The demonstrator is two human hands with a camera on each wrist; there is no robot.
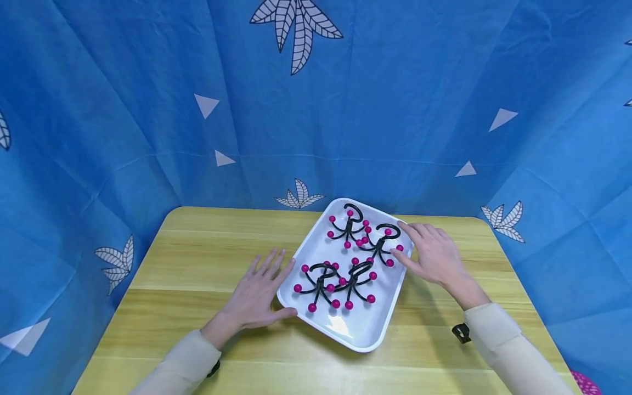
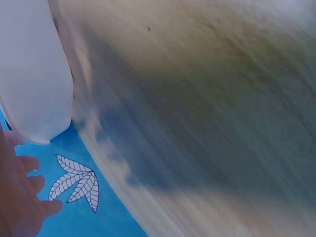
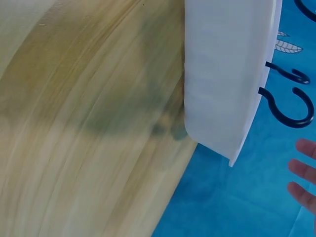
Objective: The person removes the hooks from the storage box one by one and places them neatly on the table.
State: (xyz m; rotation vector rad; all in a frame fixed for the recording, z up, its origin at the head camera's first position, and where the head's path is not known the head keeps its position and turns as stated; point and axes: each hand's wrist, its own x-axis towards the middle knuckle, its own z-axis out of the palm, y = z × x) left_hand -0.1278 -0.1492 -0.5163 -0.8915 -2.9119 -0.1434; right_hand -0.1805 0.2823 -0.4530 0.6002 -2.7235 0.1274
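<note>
A white rectangular plastic tray (image 1: 362,329) sits slantwise on the yellow wooden counter (image 1: 197,258), toward its far middle. Four black bent-wire hooks with magenta ball tips (image 1: 336,282) lie in it, two at the near end and two at the far end, their legs tangled close together.

The left hand (image 1: 257,296) lies flat on the counter with fingers spread and straight, its grip released, fingertips and thumb resting against the tray's left rim. The right hand (image 1: 434,252) is flat as well, grip released, fingers straight and touching the tray's right rim near the far right hook. Both arms wear pale beige sleeves (image 1: 503,340).

A blue cloth backdrop printed with white leaves and triangles (image 1: 316,109) wraps round the counter on three sides and hangs just behind the tray's far corner. The wrist views are blurred; the right one shows the tray's white wall (image 3: 222,84) with black hook curves rising over its edge.
</note>
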